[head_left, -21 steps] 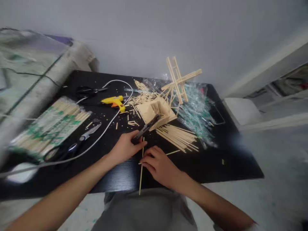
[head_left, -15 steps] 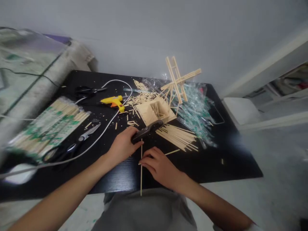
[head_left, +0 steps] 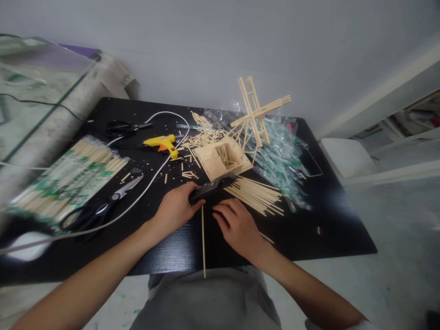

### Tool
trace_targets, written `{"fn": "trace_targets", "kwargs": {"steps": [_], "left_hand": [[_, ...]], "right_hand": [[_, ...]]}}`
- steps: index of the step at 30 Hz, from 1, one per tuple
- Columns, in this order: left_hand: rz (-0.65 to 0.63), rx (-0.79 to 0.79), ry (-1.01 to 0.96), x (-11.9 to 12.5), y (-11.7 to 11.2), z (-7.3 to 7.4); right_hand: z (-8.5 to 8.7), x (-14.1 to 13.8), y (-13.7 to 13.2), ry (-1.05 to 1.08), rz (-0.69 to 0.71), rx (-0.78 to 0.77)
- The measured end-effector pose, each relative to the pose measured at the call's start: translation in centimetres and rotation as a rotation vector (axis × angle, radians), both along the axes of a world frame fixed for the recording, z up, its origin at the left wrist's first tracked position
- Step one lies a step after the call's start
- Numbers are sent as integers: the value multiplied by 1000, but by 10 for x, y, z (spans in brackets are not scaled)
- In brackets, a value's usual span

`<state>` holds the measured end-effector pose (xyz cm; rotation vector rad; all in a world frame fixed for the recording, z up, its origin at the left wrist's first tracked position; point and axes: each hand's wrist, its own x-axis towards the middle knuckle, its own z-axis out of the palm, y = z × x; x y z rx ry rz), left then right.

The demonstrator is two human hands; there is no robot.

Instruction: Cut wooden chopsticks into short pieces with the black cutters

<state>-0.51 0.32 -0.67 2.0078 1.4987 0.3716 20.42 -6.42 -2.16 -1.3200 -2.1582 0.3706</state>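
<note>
My left hand (head_left: 177,204) is closed around a black hand tool (head_left: 213,185), whose far end points right toward the wooden build; its exact kind is unclear. A thin wooden stick (head_left: 203,243) runs from under my left thumb toward me, past the table's front edge. My right hand (head_left: 239,229) has its thumb and fingers pinched just right of that stick. Another thin stick (head_left: 267,238) shows beyond the right hand, in line with the pinch; its middle is hidden by the hand. Loose sticks (head_left: 256,195) lie fanned out behind the right hand.
A wooden base (head_left: 206,160) with a windmill-like stick frame (head_left: 256,112) stands at the back. Left of it are a yellow glue gun (head_left: 161,143), scissors (head_left: 118,195) and packed sticks (head_left: 68,176). A white cable (head_left: 151,178) curves across the table (head_left: 302,238). Plastic wrappers (head_left: 278,156) lie right.
My right hand has moved up and slightly right, away from the upright stick. The stick in its pinch has swung, its far end now lower and farther right. The left hand stays put.
</note>
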Motion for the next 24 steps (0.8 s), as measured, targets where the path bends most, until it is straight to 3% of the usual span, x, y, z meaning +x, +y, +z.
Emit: {"fn": "trace_targets", "kwargs": {"steps": [5, 10, 17, 21, 24], "left_hand": [[14, 19, 4, 0, 1, 0], [64, -43, -87, -2, 3, 4], [180, -189, -394, -7, 8, -4], [217, -198, -551, -9, 7, 1], [196, -70, -558, -12, 5, 6]], "right_hand": [[12, -20, -4, -94, 158, -178], [18, -21, 0, -113, 66, -275], [20, -25, 6, -231, -13, -358], [34, -15, 16, -69, 26, -422], [51, -1, 30, 149, 48, -324]]}}
